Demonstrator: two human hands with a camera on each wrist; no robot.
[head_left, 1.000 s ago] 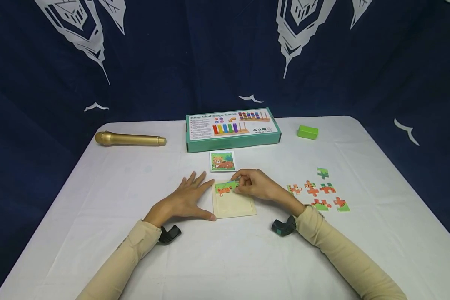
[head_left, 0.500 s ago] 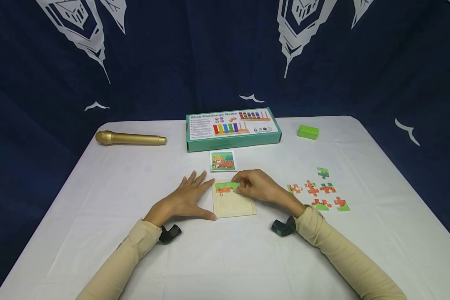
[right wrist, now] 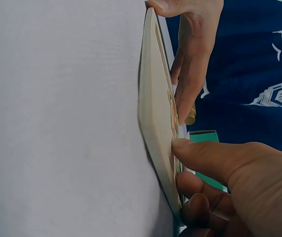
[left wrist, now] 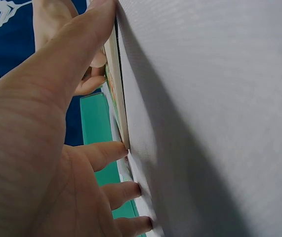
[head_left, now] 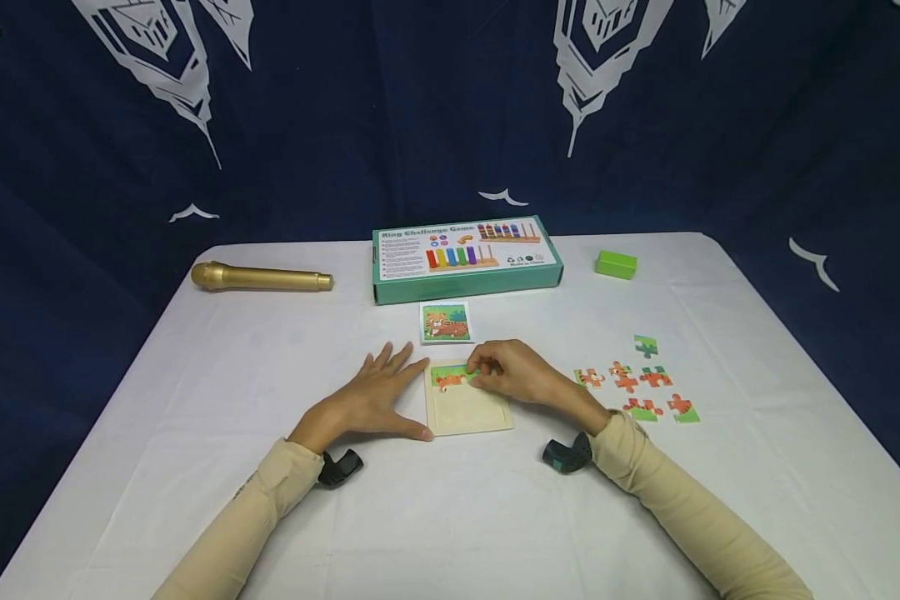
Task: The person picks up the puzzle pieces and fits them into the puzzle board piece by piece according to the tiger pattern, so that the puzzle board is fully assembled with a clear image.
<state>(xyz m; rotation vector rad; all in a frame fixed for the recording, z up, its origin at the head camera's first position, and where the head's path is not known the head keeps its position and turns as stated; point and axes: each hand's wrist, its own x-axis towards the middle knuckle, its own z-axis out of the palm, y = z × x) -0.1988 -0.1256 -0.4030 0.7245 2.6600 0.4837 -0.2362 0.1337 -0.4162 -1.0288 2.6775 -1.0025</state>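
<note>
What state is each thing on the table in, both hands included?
Puzzle tray: flat, pieces along far side, near part bare
Left hand: fingers spread, touching tray's left edge
Right hand: fingers curled at a far-side piece, mostly hidden
Loose puzzle pieces: six, unjoined, picture up
Tiger card: flat, picture up
Ring Challenge Game box: closed, lying flat
Gold toy-like microphone: lying on its side
Green block: resting on table

Gold microphone (head_left: 262, 277) is lying back left on desk (head_left: 450, 525), Ring Challenge Game box (head_left: 467, 260) is sitting mid-back, green block (head_left: 616, 265) is resting right of it, navy curtain (head_left: 390, 117) is hanging behind.
</note>
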